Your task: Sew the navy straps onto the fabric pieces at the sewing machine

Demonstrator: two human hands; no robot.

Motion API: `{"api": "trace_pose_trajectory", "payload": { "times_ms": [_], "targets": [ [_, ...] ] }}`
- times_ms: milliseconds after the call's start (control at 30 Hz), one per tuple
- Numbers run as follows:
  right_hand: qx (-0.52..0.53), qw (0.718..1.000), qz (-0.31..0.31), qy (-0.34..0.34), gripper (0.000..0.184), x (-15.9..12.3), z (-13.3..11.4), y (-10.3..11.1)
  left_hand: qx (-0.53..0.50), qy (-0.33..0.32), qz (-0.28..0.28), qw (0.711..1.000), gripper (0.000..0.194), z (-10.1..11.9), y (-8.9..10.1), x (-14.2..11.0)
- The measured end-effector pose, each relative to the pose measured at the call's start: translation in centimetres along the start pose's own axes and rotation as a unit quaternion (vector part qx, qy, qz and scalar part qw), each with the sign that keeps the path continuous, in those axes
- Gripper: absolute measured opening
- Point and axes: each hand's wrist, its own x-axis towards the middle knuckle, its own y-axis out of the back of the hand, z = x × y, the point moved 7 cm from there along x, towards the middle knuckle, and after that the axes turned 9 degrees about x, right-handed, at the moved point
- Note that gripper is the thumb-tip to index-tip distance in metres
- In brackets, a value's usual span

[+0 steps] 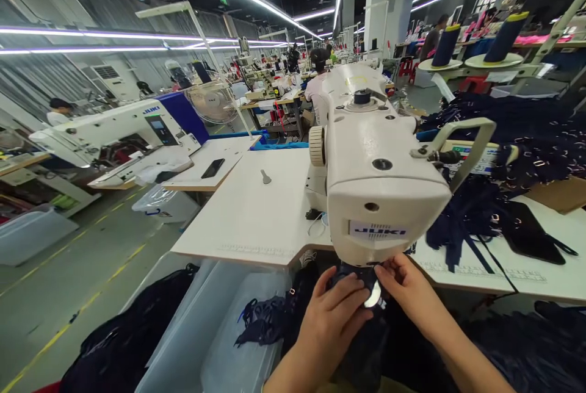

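Just below the head of a white sewing machine (384,198), both of my hands are at a piece of dark navy fabric (341,274). My left hand (336,313) is closed on this fabric, fingers bent and pointing right. To its right, my right hand (405,283) pinches close under the machine head; what lies between its thumb and fingers is too hidden to name. A bright, shiny spot shows between the hands. The needle area is hidden by the machine head and my fingers.
A bin (238,326) with navy strappy pieces (265,320) stands lower left. On the table lie a small metal tool (265,177) and, right, a phone (533,231) beside piled navy straps (476,216). Thread cones (445,46) stand behind. A person (317,85) sits ahead.
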Motion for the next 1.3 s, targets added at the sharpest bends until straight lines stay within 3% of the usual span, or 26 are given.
{"api": "trace_pose_trajectory", "payload": {
  "times_ms": [300,467,600,733,833,933,1033,1300],
  "targets": [
    [0.078,0.997,0.013,-0.017,0.028,-0.4,0.1,-0.7,0.074,-0.034,-0.050,0.995,0.022,0.9,0.4,0.8],
    [0.178,0.979,-0.077,-0.060,0.021,-0.4,1.3,-0.1,0.068,-0.028,-0.051,0.996,0.021,1.0,0.6,1.2],
    [0.096,0.984,-0.143,-0.055,0.026,0.0,0.7,1.0,0.031,-0.004,-0.050,0.998,0.021,0.4,0.3,1.0],
    [0.016,0.991,-0.122,-0.055,0.032,0.5,-0.7,1.8,-0.001,0.011,-0.039,0.999,0.019,-0.5,-0.2,0.1],
    [-0.032,0.987,-0.136,-0.076,0.032,0.4,-1.1,1.2,-0.009,0.005,-0.040,0.999,0.019,-0.9,-0.5,-0.5],
    [-0.081,0.988,-0.129,-0.031,0.024,0.5,-1.6,0.6,-0.014,-0.005,-0.038,0.999,0.020,-0.9,-0.5,-0.5],
    [-0.093,0.988,-0.121,0.013,0.018,0.5,-2.0,-0.2,-0.013,-0.017,-0.029,0.999,0.020,-0.7,-0.2,-0.1],
    [-0.050,0.991,-0.125,-0.001,0.013,0.5,-2.0,-0.4,0.070,-0.068,-0.019,0.995,0.016,0.9,0.3,0.9]
  ]
}}
